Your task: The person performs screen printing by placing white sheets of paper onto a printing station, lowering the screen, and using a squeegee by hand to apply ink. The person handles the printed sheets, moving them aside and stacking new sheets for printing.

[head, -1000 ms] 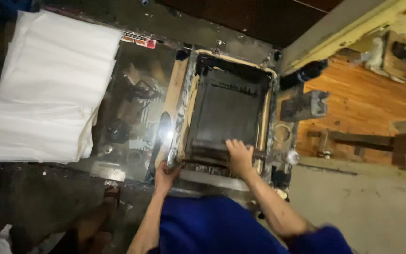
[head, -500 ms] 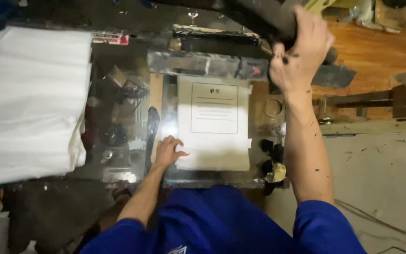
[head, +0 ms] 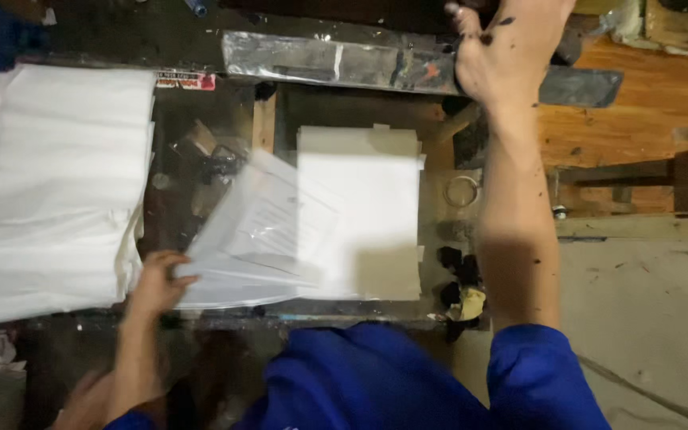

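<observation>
My left hand [head: 155,280] grips the near left corner of a printed white sheet [head: 260,231], which is lifted and blurred, angled toward the left. Under it a white printing bed [head: 368,207] lies flat on the work surface. My right hand [head: 507,48], spotted with black ink, reaches far up and holds the raised dark screen frame [head: 336,60] at its right end. My blue sleeves show at the bottom.
A tall stack of white sheets [head: 57,183] lies at the left. Ink-stained rags and a yellowish lump [head: 467,302] sit right of the bed. A metal ring [head: 462,189], wooden boards [head: 631,119] and a grey slab [head: 646,318] are at the right.
The screen frame went from lying flat to raised by my right hand. My left hand moved from the sheet's edge to the left, pulling the printed sheet off the bed.
</observation>
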